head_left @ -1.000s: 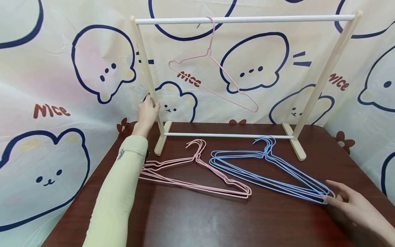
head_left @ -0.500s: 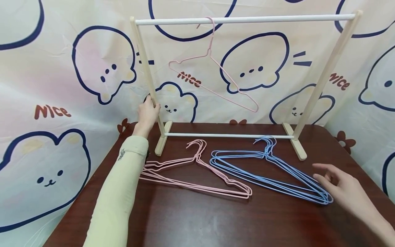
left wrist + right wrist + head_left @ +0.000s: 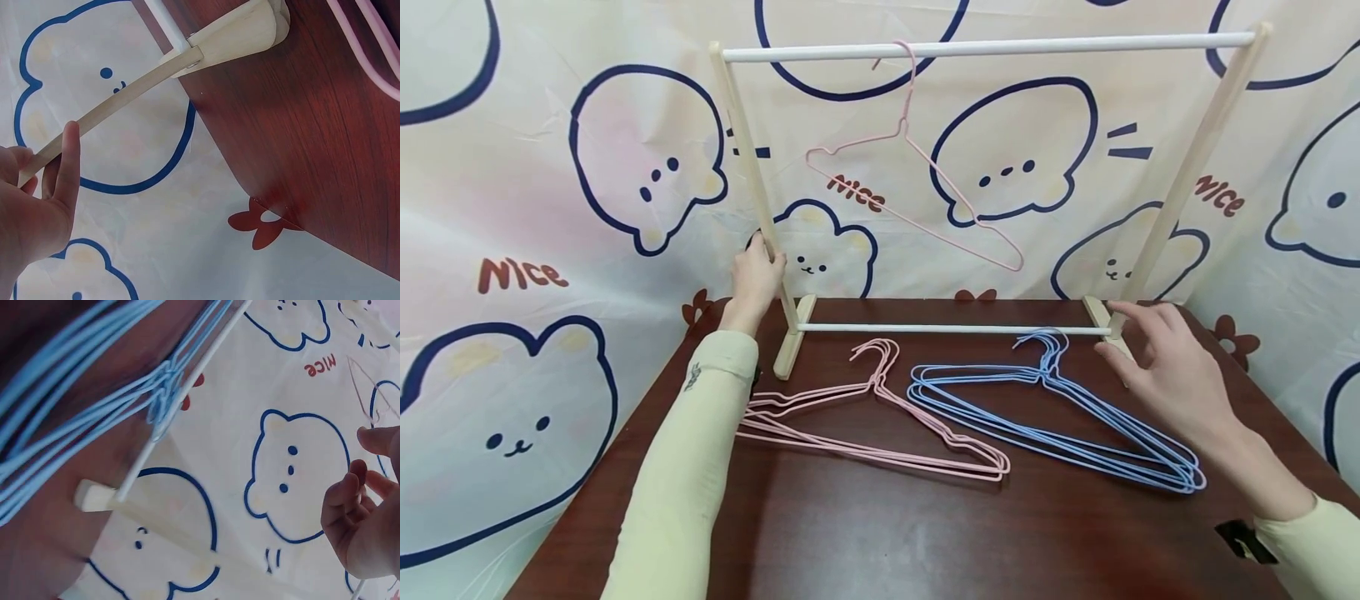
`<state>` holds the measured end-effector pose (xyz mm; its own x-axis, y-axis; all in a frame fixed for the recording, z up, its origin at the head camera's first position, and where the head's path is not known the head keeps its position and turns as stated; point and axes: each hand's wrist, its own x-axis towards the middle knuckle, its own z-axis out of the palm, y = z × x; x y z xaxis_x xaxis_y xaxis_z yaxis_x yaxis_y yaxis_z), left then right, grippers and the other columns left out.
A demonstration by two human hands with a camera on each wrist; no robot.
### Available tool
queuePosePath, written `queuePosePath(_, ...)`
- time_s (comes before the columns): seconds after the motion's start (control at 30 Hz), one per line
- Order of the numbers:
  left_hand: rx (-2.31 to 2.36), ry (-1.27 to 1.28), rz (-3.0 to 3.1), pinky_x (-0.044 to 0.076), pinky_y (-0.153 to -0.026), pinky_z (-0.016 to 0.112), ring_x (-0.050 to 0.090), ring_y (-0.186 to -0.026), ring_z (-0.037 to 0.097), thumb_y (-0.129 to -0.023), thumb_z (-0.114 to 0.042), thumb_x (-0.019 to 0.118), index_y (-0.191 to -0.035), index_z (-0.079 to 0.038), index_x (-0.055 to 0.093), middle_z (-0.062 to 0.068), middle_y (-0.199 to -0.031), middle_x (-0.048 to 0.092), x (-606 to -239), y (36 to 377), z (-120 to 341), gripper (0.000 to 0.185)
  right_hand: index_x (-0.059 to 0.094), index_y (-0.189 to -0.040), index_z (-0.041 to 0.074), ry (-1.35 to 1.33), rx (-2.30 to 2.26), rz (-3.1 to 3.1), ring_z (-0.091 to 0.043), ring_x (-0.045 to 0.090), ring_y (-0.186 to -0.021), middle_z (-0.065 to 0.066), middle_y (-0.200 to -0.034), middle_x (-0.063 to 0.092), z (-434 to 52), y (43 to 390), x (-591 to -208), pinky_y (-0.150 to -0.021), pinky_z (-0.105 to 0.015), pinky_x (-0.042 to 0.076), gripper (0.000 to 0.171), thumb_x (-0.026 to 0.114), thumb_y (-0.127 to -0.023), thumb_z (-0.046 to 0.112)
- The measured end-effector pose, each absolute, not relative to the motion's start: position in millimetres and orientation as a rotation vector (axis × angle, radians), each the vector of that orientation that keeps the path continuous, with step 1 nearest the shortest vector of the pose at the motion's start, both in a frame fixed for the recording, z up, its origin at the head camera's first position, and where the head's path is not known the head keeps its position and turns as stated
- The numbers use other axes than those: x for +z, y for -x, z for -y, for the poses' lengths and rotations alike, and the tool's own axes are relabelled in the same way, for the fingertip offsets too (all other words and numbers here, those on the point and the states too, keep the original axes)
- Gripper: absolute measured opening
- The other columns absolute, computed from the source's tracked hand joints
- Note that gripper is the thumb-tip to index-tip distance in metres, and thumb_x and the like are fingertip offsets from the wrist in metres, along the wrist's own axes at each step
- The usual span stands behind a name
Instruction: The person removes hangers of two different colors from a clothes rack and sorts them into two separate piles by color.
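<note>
My left hand (image 3: pixel 756 273) grips the left wooden post (image 3: pixel 748 162) of a garment rack, thumb and fingers around it; the left wrist view shows the hand (image 3: pixel 44 194) on the same post. My right hand (image 3: pixel 1176 367), holding nothing, is raised with thumb and forefinger apart in front of the rack's right foot. Below and left of it lies a stack of blue wire hangers (image 3: pixel 1052 417) on the table. A stack of pink wire hangers (image 3: pixel 880 425) lies left of the blue ones. One pink hanger (image 3: pixel 917 192) hangs from the white top bar (image 3: pixel 1037 45).
The rack's white lower bar (image 3: pixel 955 329) runs close behind both hanger stacks. Its right post (image 3: pixel 1187 167) leans up behind my right hand. A dark brown table (image 3: pixel 880 542) carries everything, with a printed cloth (image 3: pixel 445 217) behind and at both sides.
My right hand has moved away from the blue hangers' right end, up and leftward toward the rack's right foot. The left hand stays on the post.
</note>
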<state>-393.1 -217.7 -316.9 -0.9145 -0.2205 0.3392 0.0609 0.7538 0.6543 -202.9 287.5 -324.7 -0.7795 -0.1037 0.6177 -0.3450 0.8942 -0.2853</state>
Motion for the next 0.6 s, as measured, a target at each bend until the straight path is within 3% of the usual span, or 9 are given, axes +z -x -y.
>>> queuePosePath(0.27,-0.978,-0.122,2.553,0.057,-0.050,0.030,0.071,-0.085,0.040,-0.103,-0.024,0.049,-0.131,-0.005,0.048,0.025,-0.109,0.066,-317,396,217,0.034,0.047,-0.146,0.015,-0.383,0.499,2.378,-0.017,0.045,-0.062,-0.018,-0.120,0.052,-260,228,-311,-0.042,-0.025,0.035,0.067,0.077,-0.086,0.020)
queuePosePath(0.6,-0.965,-0.091,2.544,0.057,-0.050,0.033,0.070,-0.084,0.041,-0.102,-0.024,0.049,-0.130,-0.004,0.048,0.025,-0.106,0.065,-319,395,220,0.035,0.037,-0.151,0.017,-0.435,0.464,2.345,-0.019,0.041,-0.056,-0.019,-0.120,0.054,-228,257,-298,-0.041,-0.028,0.032,0.078,0.078,-0.086,0.022)
